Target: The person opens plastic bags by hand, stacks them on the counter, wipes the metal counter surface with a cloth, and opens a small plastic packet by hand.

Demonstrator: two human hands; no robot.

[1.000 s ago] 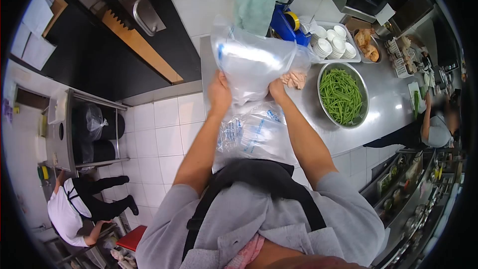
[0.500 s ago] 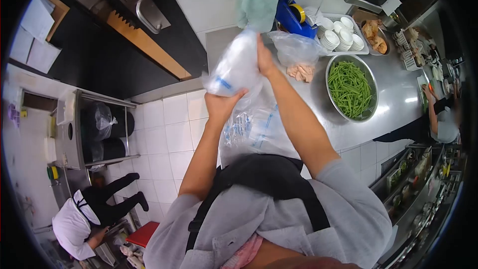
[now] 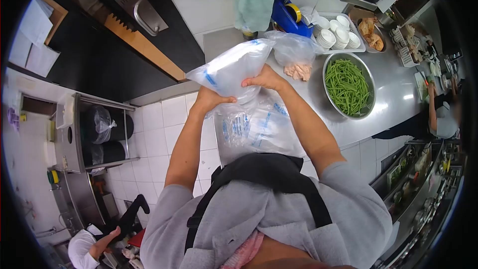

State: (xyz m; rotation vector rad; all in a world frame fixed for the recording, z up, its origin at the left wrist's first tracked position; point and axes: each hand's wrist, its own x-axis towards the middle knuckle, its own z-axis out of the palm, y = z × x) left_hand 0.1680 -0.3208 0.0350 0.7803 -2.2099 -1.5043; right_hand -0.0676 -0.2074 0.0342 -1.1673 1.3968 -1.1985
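Observation:
I hold a puffed-out clear plastic bag (image 3: 231, 67) with blue print above the near left end of the steel counter. My left hand (image 3: 213, 100) grips its lower left side, thumb laid across the plastic. On the lower right side, my right hand (image 3: 264, 78) is closed with the thumb pressed on the bag; the fingers of both hands are hidden behind it. Below my hands lie flat clear bags (image 3: 261, 129) with blue print. Just right of my right hand are another clear bag (image 3: 294, 50) and some pale pinkish pieces (image 3: 298, 71).
A steel colander of green beans (image 3: 347, 87) stands on the counter (image 3: 393, 102). Behind are a blue tape dispenser (image 3: 291, 20), white cups in a tray (image 3: 338, 32) and a bowl of brown food (image 3: 372, 36). Co-workers are at far right (image 3: 445, 117) and lower left (image 3: 87, 246).
The bag has swung from upright to lying slanted and looks fuller. My right hand has slid down from its upper edge to its lower side. The co-worker at lower left has bent lower.

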